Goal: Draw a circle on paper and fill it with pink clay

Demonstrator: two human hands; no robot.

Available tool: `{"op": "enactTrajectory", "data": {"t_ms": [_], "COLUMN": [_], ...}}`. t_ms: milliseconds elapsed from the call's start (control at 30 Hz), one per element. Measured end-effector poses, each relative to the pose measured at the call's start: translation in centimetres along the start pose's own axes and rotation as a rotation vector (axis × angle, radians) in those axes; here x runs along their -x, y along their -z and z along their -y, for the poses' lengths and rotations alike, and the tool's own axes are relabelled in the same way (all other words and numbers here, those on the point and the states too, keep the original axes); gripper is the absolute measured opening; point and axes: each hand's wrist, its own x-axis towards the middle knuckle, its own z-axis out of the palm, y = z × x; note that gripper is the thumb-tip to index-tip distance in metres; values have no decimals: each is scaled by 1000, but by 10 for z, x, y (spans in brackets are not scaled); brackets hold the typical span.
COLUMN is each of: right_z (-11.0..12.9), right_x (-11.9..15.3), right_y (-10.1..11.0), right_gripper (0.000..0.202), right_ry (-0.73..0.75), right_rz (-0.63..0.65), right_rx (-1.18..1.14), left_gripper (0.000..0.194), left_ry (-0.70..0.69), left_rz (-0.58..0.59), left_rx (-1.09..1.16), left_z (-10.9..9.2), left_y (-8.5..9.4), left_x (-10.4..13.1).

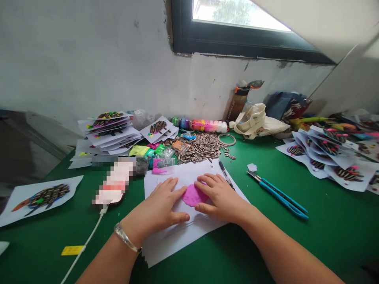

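Observation:
A flattened round of pink modelling clay (194, 195) lies on a stack of white paper (168, 244) in front of me. My left hand (164, 203) rests at its left side, fingers spread, the index fingertip at the clay's edge and the thumb on the paper below. From the right, my right hand (220, 197) reaches over the clay with its fingers apart, partly covering its right side. A black pen (226, 174) lies on the paper just beyond my right hand. A silver bracelet circles my left wrist.
Sunflower seeds (201, 146) are heaped behind the paper, beside small clay packets (162, 165). A blue utility knife (278, 195) lies to the right. Seed-picture stacks (118, 138) stand left and right. A phone (114, 183) with a white cable is at left; a bottle (237, 103) stands at the wall.

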Motion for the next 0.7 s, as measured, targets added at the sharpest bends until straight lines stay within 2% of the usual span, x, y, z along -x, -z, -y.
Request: {"op": "enactTrajectory", "data": {"t_ms": [167, 267, 500, 700], "right_z": [-2, 1, 24, 24], "right_x": [0, -1, -11, -11], "right_y": [-2, -7, -17, -19], "right_gripper": [69, 77, 67, 58], "right_ry": [-30, -78, 99, 117], "right_rz": [23, 20, 15, 5], "right_rx": [-18, -1, 50, 62], "left_gripper": [85, 84, 80, 82], "left_ry": [14, 24, -30, -17], "left_rz": [-29, -33, -78, -32], "left_rx": [69, 59, 65, 49], "left_z": [14, 16, 16, 12], "left_y": [0, -1, -6, -2], "left_x": [1, 0, -4, -4]}}
